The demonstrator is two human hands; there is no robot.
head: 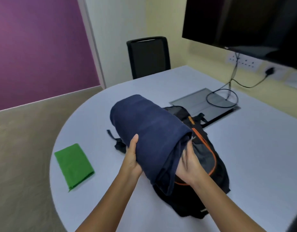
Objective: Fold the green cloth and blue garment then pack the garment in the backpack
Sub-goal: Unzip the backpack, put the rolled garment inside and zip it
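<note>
Now at the packing step. Blue garment (149, 136), folded into a thick bundle, held above the backpack (209, 158) and partly covering it; long axis running from near-right to far-left. Left hand (132, 158) cupped under the bundle's left side, thumb laid up along the cloth, fingers hidden beneath. Right hand (189, 166) at the bundle's near-right end, just over the orange-trimmed zip opening; blurred, so grip cannot be told for certain, though fingers appeared curled against the loose lower layers. Opening lay directly below and slightly right of the bundle, nearer the right hand; judged that the near-right end would have to be tipped down into that opening first. Possible snag: hanging layers at the near end, liable to catch on the zip edge. Green cloth (74, 166) already folded, flat on the table (244, 156), well apart to the left. Beyond the backpack, a grey floor-box lid (191, 102) with a looped black cable (209, 101); farther off, a black chair (148, 56) and a wall screen (244, 22).
</note>
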